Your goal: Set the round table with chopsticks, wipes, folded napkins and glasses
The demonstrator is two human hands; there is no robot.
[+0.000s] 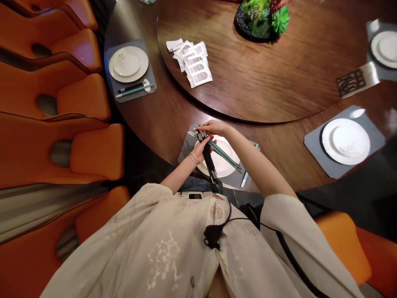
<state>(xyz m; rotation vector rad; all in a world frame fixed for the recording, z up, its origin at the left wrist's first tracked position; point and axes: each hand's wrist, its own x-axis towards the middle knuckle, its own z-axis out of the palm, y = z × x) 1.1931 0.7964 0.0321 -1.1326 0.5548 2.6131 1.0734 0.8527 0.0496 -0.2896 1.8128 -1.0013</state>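
Observation:
My left hand (200, 151), with thin bracelets at the wrist, is wrapped round a bundle of black chopsticks (209, 164) and green chopsticks (226, 155). The black ones point down toward my body; the green ones slant to the lower right. At the upper ends of the bundle, my right hand (214, 128) has its fingers closed on the chopsticks. Both hands are above a white plate (221, 169) on a grey placemat (232, 180). Beside that plate, a green chopstick with a white end (245, 178) lies on the mat's right side.
White packets (195, 62) lie fanned on the raised round turntable (263, 91), near a dish of green plants (262, 20). Place settings stand left, with a plate (141, 62), and right, with another plate (362, 142). Orange chairs (96, 151) line the left side.

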